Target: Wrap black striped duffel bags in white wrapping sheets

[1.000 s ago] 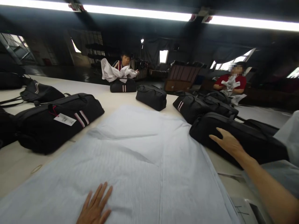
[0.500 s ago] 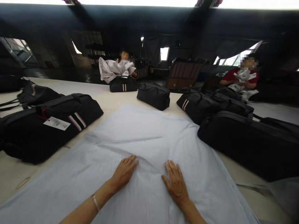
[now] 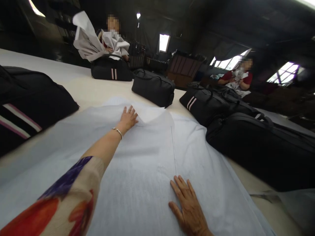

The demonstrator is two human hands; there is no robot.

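A large sheet of pale tissue paper (image 3: 137, 170) lies spread on the white table in front of me. My left hand (image 3: 128, 118) is stretched far forward, fingers spread flat on the paper near its far edge, where a fold lifts a little. My right hand (image 3: 188, 206) rests flat on the near part of the sheet, fingers apart, holding nothing. A bracelet sits on my left wrist, and a patterned sleeve covers the upper arm.
Black duffel bags ring the paper: one with pink stripes at the left (image 3: 27, 101), one beyond the sheet (image 3: 152, 88), two at the right (image 3: 265, 150). Across the table (image 3: 73, 85) two people handle crumpled paper; one stuffs a bag (image 3: 110, 69).
My left hand has slid forward across the sheet to its far edge. My right hand has drawn back toward me. The camera has tilted down and leaned in.
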